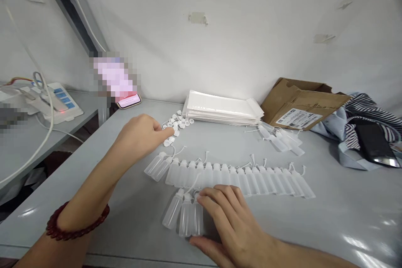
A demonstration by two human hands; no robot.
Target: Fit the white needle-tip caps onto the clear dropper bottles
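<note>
My left hand (143,132) reaches across the grey table (329,217) to a scatter of small white caps (177,123), its fingertips pinched together at the near edge of the pile. My right hand (230,217) lies over the front of the table with fingers curled on three small translucent plastic bottles (184,217) lying side by side. Behind them a long row of several like bottles (238,176) lies flat, thin tethers at their necks. A dark red bead bracelet (75,224) is on my left wrist.
A stack of white flat bags (222,108) lies at the wall. A few more bottles (282,138) lie beside an open cardboard box (303,102). Striped and blue cloth with a black phone (373,144) is at right. A power strip (59,100) sits on the left table.
</note>
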